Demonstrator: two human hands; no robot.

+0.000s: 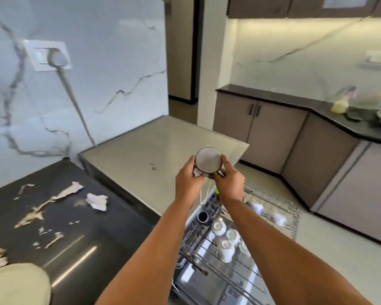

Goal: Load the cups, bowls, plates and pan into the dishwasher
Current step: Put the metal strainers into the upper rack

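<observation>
A dark cup with a pale grey round face turned toward me is held up between both hands, above the beige counter's near edge. My left hand grips its left side and my right hand its right side. Below my arms the dishwasher's wire rack is pulled out. In it stand several white cups upside down and one dark blue cup. More white cups sit further right in the rack.
A beige counter lies ahead. At the left is a black appliance top strewn with torn paper scraps. Grey cabinets with a black countertop run along the right. A marble wall rises at the left.
</observation>
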